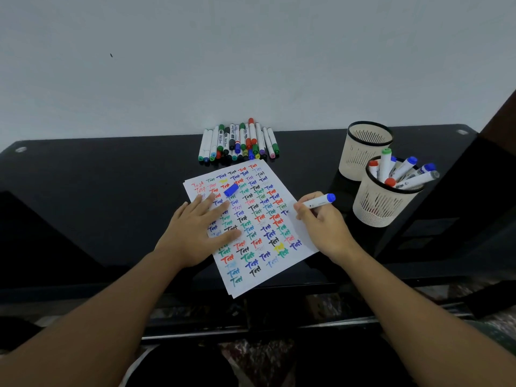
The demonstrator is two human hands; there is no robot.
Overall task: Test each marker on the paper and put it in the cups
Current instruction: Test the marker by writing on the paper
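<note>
Pale blank wall behind a glossy black surface [111, 177]. Paper [252, 227] lies mid-surface, tilted, covered w/ rows of "Test" in red, blue, green, black, some yellow. My left hand [199, 230] lies flat on the paper's left part, fingers straight, pressing it down. A blue cap [231, 189] lies on the paper just beyond my left fingertips. My right hand [321, 219] is at the paper's right edge, grip curled round a white marker [319, 202] w/ blue end pointing away to the right; tip hidden by my fingers. Marker pile [238, 142] sits just beyond the paper's far edge, by the wall. Right of the paper: two mesh cups, touching or nearly. Near cup [382, 205] holds several markers; far cup [363, 152] – contents can't tell.
</note>
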